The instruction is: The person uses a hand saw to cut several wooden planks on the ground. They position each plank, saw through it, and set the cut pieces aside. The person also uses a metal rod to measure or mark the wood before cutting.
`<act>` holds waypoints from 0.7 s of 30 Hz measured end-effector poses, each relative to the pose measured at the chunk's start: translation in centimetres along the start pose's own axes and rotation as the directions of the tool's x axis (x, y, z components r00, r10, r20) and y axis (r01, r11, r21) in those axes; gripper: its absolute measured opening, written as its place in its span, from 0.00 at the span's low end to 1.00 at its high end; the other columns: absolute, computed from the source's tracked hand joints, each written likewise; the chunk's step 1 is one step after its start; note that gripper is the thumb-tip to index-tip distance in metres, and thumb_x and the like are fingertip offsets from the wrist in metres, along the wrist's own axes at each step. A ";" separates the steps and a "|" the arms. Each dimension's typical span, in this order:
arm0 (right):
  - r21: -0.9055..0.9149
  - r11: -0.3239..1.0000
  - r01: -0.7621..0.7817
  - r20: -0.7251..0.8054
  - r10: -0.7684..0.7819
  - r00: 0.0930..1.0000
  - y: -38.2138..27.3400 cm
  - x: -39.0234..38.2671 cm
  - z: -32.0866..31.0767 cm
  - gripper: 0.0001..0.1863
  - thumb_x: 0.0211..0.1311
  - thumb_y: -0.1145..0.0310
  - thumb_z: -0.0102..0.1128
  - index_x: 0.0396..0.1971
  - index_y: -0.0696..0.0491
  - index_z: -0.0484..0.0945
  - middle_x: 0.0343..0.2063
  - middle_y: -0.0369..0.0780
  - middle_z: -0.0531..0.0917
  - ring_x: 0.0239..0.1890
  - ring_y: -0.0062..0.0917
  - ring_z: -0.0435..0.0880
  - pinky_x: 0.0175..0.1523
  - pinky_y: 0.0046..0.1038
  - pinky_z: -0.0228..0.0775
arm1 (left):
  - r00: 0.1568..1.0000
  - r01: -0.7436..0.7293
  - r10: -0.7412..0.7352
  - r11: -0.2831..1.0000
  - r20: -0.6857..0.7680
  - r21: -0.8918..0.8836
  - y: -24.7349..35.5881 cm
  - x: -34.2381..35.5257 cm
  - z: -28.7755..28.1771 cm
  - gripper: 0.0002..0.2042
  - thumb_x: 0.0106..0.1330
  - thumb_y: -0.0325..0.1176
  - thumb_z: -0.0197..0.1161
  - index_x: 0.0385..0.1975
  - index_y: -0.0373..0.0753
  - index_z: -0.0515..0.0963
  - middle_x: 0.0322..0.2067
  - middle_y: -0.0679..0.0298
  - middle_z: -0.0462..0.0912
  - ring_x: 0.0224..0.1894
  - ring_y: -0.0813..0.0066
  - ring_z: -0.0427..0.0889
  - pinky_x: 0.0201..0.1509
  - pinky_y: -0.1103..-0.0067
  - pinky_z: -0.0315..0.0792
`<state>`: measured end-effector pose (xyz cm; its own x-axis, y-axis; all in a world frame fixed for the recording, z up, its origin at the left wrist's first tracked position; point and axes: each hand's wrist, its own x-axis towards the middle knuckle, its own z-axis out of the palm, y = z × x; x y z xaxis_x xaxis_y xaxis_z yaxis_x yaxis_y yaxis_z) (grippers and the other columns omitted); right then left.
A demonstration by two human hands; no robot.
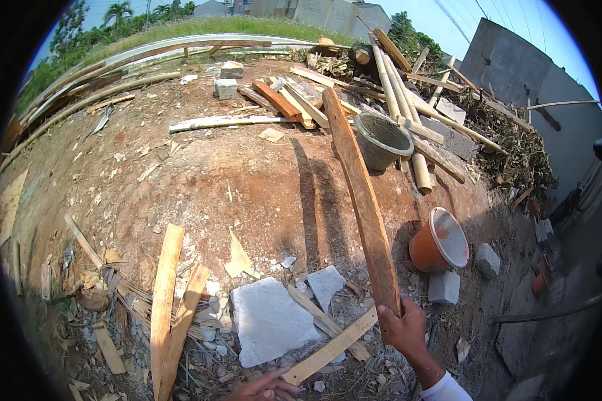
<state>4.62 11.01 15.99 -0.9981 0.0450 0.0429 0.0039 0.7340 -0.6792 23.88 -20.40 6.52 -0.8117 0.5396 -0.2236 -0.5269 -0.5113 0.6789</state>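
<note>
My right hand (403, 327) is closed around the lower end of a long brown wooden plank (361, 194). The plank rises away from me, leaning to the left toward its far end. Low in the picture, at the near edge, my left hand (266, 386) is partly cut off, its visible fingers stretched out. Those fingers are beside the near end of a pale wooden board (331, 346), which slants up to the right toward my right hand. Whether they touch it is unclear. A broken grey-white slab (269, 321) lies just beyond my left hand.
Two light planks (166, 301) stand at the left. An orange bucket (438, 242) lies tilted beside grey blocks (444, 288) on the right. Farther off are a cement-crusted grey bucket (383, 142), a heap of bamboo poles (408, 100) and stacked boards (281, 100).
</note>
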 end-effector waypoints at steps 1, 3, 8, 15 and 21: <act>0.004 0.997 0.072 -0.002 -0.072 0.997 -1.8 3.9 0.1 0.20 0.62 0.63 0.72 0.44 0.64 0.82 0.25 0.48 0.87 0.30 0.31 0.89 0.38 0.36 0.78 | 0.999 0.036 -0.037 0.999 -0.028 -0.022 -0.4 -0.8 0.0 0.37 0.77 0.51 0.58 0.77 0.36 0.54 0.61 0.48 0.77 0.59 0.61 0.81 0.64 0.67 0.74; -0.133 0.991 0.018 -0.021 -0.021 1.000 -7.4 14.9 0.2 0.23 0.62 0.59 0.71 0.48 0.63 0.83 0.29 0.50 0.89 0.33 0.37 0.91 0.41 0.38 0.79 | 0.993 0.057 -0.056 0.998 -0.101 0.007 -0.9 -1.5 0.2 0.34 0.77 0.50 0.58 0.73 0.35 0.58 0.57 0.49 0.78 0.57 0.61 0.81 0.63 0.67 0.74; -0.083 0.989 0.120 -0.277 -0.139 0.951 -21.5 33.4 2.0 0.52 0.71 0.42 0.61 0.72 0.71 0.48 0.62 0.70 0.70 0.69 0.54 0.71 0.75 0.46 0.63 | 0.976 0.059 -0.051 0.998 -0.211 0.035 -1.2 -2.8 0.5 0.27 0.76 0.47 0.58 0.64 0.31 0.69 0.47 0.52 0.82 0.52 0.61 0.81 0.61 0.67 0.73; -0.271 0.893 0.359 0.096 -0.346 0.933 -6.1 16.6 6.9 0.33 0.71 0.53 0.64 0.60 0.68 0.70 0.58 0.62 0.76 0.64 0.55 0.75 0.66 0.45 0.68 | 0.961 0.056 -0.028 0.994 -0.275 0.093 -3.0 -4.8 0.7 0.22 0.80 0.45 0.54 0.62 0.34 0.77 0.42 0.60 0.85 0.48 0.71 0.82 0.56 0.73 0.77; -0.330 0.880 0.342 0.321 -0.237 0.917 5.6 3.7 2.3 0.28 0.68 0.56 0.67 0.54 0.65 0.75 0.52 0.57 0.79 0.56 0.54 0.80 0.59 0.47 0.73 | 0.969 0.138 -0.047 0.917 -0.242 0.373 -4.7 -4.6 1.0 0.22 0.80 0.45 0.53 0.63 0.36 0.76 0.54 0.55 0.82 0.56 0.67 0.82 0.58 0.70 0.77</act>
<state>0.80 13.72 10.68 -0.9363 -0.3496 -0.0349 -0.3177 0.8849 -0.3406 30.31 -19.78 5.09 -0.8226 0.3855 -0.4180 -0.5013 -0.1450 0.8530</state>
